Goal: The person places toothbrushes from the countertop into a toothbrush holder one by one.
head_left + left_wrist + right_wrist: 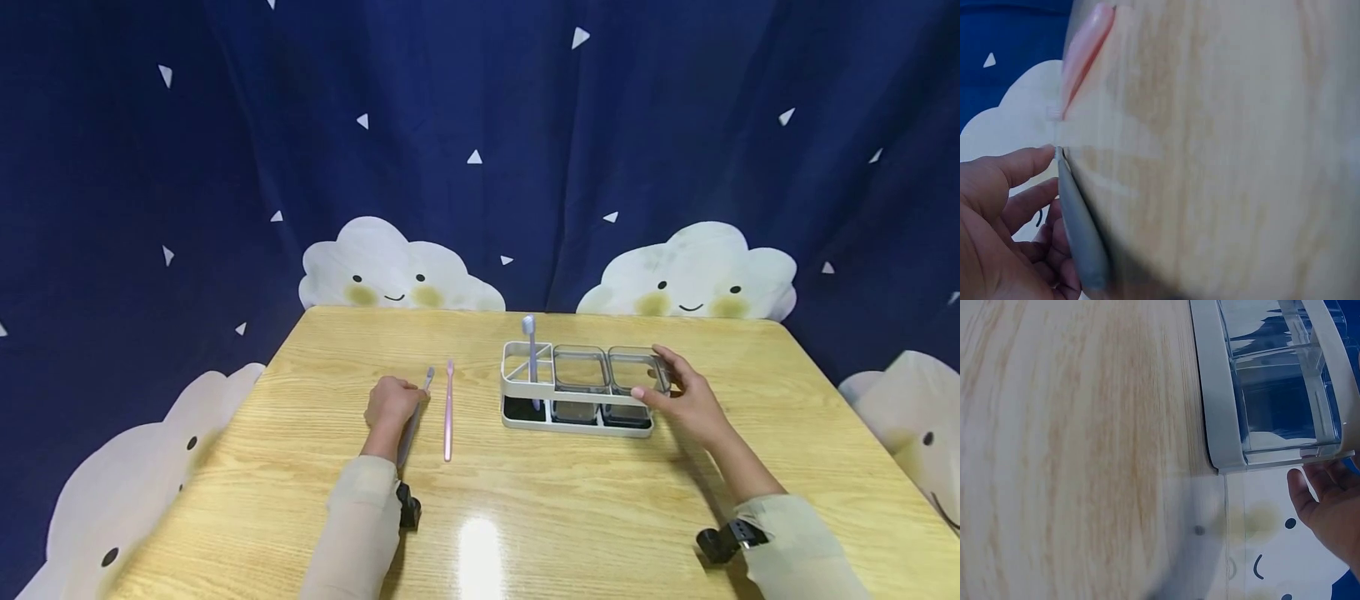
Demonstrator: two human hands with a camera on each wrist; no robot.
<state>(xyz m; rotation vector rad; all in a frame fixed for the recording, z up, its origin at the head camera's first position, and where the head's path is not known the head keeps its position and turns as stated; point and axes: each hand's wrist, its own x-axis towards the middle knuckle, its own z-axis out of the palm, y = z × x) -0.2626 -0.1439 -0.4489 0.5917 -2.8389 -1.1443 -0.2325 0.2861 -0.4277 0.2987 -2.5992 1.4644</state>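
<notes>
My left hand (393,402) pinches a grey toothbrush (412,429) near its neck. In the left wrist view the thumb and fingertips meet the narrow end of that brush, its thick handle lying along the tabletop. Beside it lies a pink toothbrush (448,417), untouched. My right hand (690,402) grips the right end of a white toothbrush holder (525,388), thumb at the front and fingers at the back. Upright in the holder's left part stands a lilac toothbrush (532,350). Two clear cups (581,367) fill its other compartments.
The wooden table (570,500) runs up to a dark blue curtain (420,167) with white cloud prints. Black wrist cameras sit on both forearms, over beige sleeves (352,533).
</notes>
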